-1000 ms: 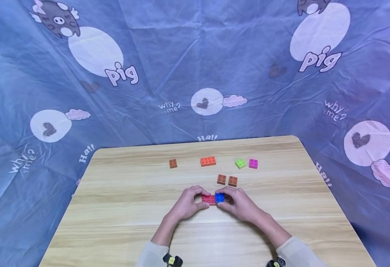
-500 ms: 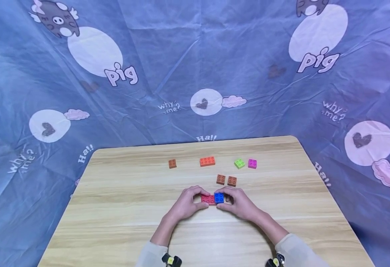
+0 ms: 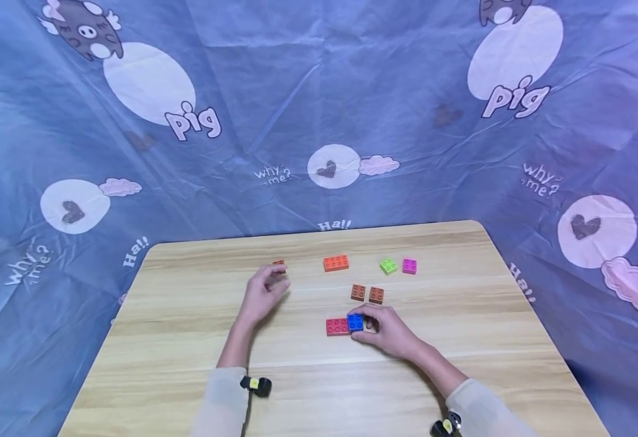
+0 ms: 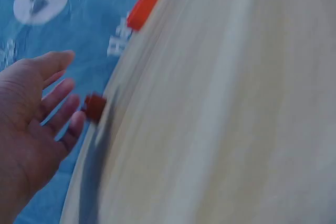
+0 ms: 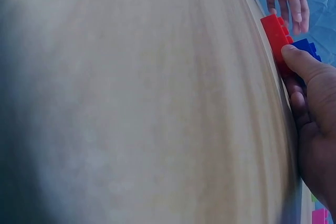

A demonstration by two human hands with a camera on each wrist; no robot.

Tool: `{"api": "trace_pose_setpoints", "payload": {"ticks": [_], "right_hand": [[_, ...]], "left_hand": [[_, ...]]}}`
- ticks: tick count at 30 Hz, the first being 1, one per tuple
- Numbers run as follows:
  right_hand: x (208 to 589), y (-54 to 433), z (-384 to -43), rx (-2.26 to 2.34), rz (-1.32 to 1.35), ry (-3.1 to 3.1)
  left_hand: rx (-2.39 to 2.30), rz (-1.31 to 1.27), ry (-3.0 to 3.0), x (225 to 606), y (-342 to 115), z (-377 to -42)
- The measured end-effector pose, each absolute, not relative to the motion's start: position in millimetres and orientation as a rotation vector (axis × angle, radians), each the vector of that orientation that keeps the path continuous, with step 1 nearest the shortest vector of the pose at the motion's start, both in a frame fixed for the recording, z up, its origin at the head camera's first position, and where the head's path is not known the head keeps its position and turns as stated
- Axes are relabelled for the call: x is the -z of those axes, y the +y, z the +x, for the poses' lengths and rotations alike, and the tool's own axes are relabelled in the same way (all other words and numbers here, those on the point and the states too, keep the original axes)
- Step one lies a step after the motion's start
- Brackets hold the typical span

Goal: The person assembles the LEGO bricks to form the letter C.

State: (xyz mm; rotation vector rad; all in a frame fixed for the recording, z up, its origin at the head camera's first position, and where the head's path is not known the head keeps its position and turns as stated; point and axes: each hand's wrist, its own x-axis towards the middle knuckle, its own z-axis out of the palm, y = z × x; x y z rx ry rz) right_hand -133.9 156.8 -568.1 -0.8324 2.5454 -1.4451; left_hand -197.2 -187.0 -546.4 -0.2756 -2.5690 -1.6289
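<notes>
In the head view the right hand (image 3: pixel 386 331) pinches a blue building brick (image 3: pixel 355 322) between thumb and fingers. That blue brick sits on the right end of a longer red brick (image 3: pixel 337 327), as the right wrist view also shows. The left hand (image 3: pixel 261 294) is over the table's left part, beside a small brown brick (image 3: pixel 279 263) that its fingers partly cover. In the left wrist view the fingers of the left hand (image 4: pixel 39 108) are loosely bent and apart, with the brown brick (image 4: pixel 95 107) just past the fingertips and nothing held.
On the wooden table (image 3: pixel 187 340) lie two brown bricks (image 3: pixel 358 292) beyond the right hand. Farther back are an orange brick (image 3: pixel 335 263), a lime green brick (image 3: pixel 388 266) and a magenta brick (image 3: pixel 409 266). A blue printed cloth (image 3: pixel 275 121) hangs behind the table.
The left hand has let go of the red brick and moved left and away from the body to the small brown brick. The right hand keeps its pinch on the blue brick.
</notes>
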Motion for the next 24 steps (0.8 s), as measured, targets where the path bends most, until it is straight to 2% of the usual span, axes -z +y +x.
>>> {"api": "trace_pose_setpoints", "payload": {"ticks": [8,18,24], "right_hand": [[571.3,158.6,-132.2,1.456,-0.837,2.524],[574.5,162.4,-133.2,1.450,-0.837,2.522],[574.5,164.4,-135.1,1.443,-0.857,2.532]], "left_hand": [[1.507,-0.110,-2.569,556.1,-218.5,-227.2],[1.186,-0.263,-2.752,566.7,-208.9,-241.7],[1.154,-0.279,-2.737,565.9,-202.7,-241.8]]}}
